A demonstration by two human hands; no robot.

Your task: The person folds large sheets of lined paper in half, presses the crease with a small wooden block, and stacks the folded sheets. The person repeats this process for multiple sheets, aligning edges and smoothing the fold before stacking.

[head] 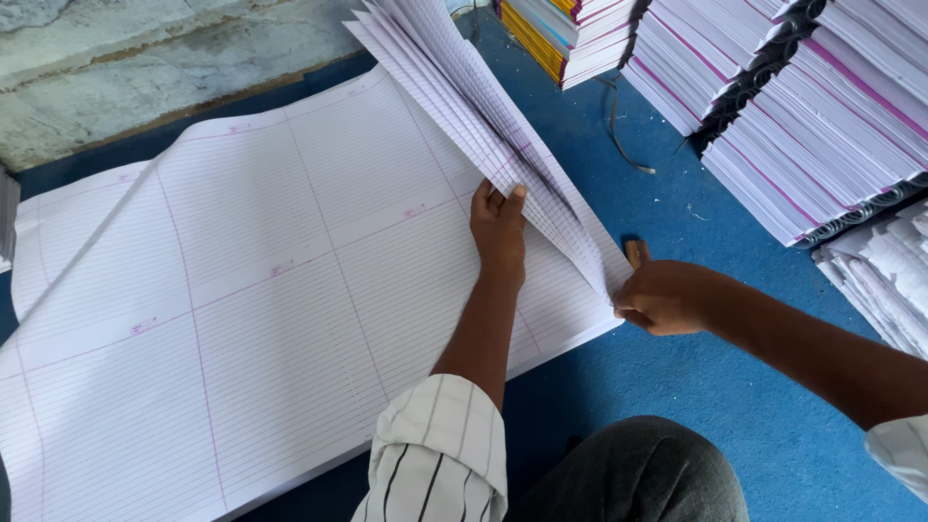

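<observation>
White ruled sheets, large and printed with faint lines and pink margin rules, are what we have in both hands. Our right hand (665,298) is clenched on the near corner of a fanned sheaf of lifted sheets (483,121), pinching it so the leaves splay apart as they rise away from us. Our left hand (499,228) lies flat with fingers spread against the underside of that sheaf, grasping nothing, propping it up and keeping the leaves separated. Below the left hand lies the big flat stack of ruled paper (242,300), spreading far to that hand's left, its near edge running just under our wrists. Beyond the right hand the blue floor covering (677,387) gives open room, until the stacked spiral-bound notebooks (822,145) farther out. A small brown wooden piece (635,253) sits just behind the right knuckles.
</observation>
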